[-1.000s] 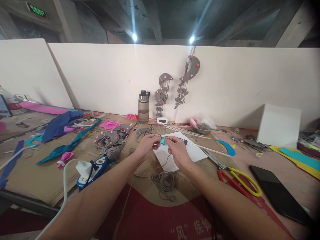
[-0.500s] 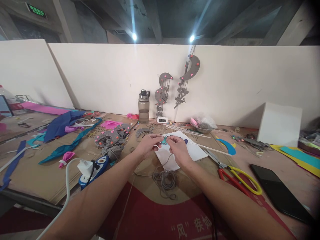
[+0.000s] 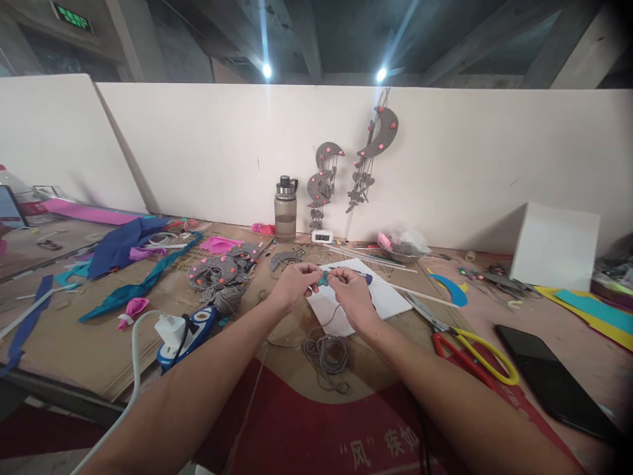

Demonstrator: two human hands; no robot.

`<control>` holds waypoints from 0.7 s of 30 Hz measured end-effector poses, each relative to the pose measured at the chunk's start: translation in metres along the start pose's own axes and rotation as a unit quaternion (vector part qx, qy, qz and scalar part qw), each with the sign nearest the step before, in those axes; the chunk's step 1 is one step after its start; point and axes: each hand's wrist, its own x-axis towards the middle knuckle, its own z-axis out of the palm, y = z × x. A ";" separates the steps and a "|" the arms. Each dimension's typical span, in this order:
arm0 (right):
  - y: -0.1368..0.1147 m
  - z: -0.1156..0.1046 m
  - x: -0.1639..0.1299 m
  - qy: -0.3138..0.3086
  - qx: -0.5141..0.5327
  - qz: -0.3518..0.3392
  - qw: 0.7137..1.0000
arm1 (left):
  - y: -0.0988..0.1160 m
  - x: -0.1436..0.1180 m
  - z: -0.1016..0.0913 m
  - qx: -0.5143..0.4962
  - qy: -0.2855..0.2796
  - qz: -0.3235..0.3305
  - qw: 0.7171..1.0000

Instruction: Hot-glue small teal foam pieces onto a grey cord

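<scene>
Both hands are out over the middle of the workbench, fingertips meeting. The left hand [image 3: 293, 284] and the right hand [image 3: 350, 290] each pinch a side of a small teal piece [image 3: 322, 278], holding it just above the white sheet [image 3: 380, 300] that lies on the cardboard. A grey cord [image 3: 332, 315] hangs down from between the hands and runs into a loose coil of the same cord [image 3: 329, 356] on the table right below the wrists. To the right of the right forearm lie yellow-handled scissors [image 3: 482, 359], with a black phone [image 3: 548, 382] farther out. To the left of the left forearm sits a blue tool with a white plug [image 3: 185, 330], and beyond it a heap of grey felt pieces with pink dots [image 3: 220, 274]. A water bottle [image 3: 285, 210] stands against the white partition, near grey crescent hangings [image 3: 370, 145] pinned to the wall.
</scene>
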 end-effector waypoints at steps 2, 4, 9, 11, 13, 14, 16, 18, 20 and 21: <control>0.000 0.001 -0.001 -0.001 -0.006 -0.004 1.000 | 0.000 0.000 0.001 0.006 0.007 0.005 1.000; -0.001 0.001 -0.001 0.000 -0.009 -0.002 1.000 | 0.000 0.000 0.002 0.014 0.013 0.007 1.000; 0.001 0.001 0.001 -0.002 0.016 0.020 1.000 | 0.002 0.000 -0.002 -0.013 -0.020 -0.016 1.000; 0.001 0.000 0.002 0.001 0.028 0.025 0.999 | 0.004 0.000 -0.005 -0.033 -0.040 -0.027 0.998; 0.001 0.000 0.002 0.001 0.027 0.023 0.999 | 0.004 0.000 -0.006 -0.036 -0.047 -0.031 0.998; 0.001 -0.001 0.001 0.001 0.022 0.020 1.000 | 0.004 0.000 -0.006 -0.033 -0.048 -0.031 0.998; 0.000 -0.001 0.000 0.001 0.005 0.011 1.000 | 0.003 0.000 -0.006 -0.025 -0.045 -0.028 0.998; 0.000 0.000 -0.001 0.002 -0.010 0.004 1.000 | 0.002 0.001 -0.006 -0.022 -0.041 -0.023 0.999; -0.001 0.000 -0.002 0.002 -0.017 0.003 1.000 | 0.000 0.002 -0.005 -0.022 -0.037 -0.016 0.999; -0.001 0.001 -0.002 0.001 -0.018 0.003 1.000 | -0.001 0.003 -0.005 -0.019 -0.035 -0.014 0.999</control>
